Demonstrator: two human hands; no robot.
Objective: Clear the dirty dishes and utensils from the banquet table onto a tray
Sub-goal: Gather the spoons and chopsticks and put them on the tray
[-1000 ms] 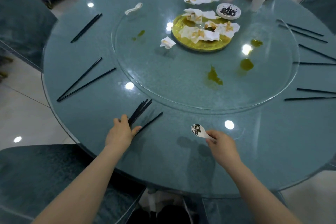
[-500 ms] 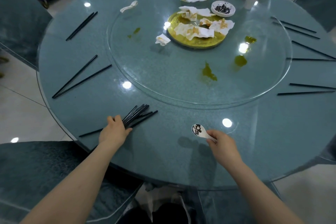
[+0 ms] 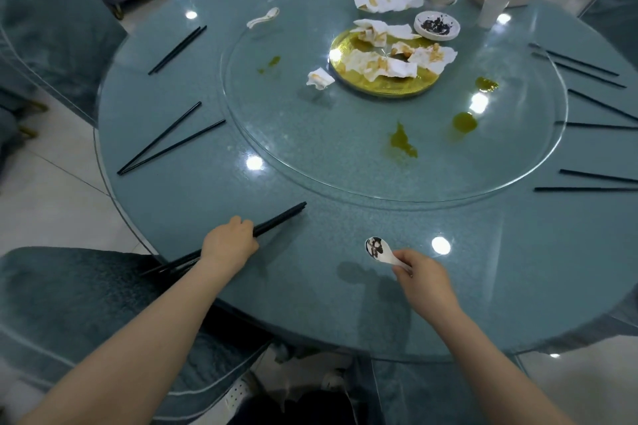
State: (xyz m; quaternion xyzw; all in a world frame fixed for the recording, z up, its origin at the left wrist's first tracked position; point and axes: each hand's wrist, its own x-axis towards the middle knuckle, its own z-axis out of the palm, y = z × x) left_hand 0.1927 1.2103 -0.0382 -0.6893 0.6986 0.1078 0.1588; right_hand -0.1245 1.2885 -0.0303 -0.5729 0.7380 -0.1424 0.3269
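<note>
Round teal table [image 3: 483, 269] carries glass turntable [image 3: 310, 148] and black chopsticks [image 3: 171, 145].

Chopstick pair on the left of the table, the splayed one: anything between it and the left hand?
Nothing visible. The left hand already grips a bundle of chopsticks; only bare table lies between it and the splayed pair. The tray is not in view.

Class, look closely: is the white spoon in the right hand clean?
No, the white ceramic spoon gripped by the right hand has dark residue in its bowl.
</note>
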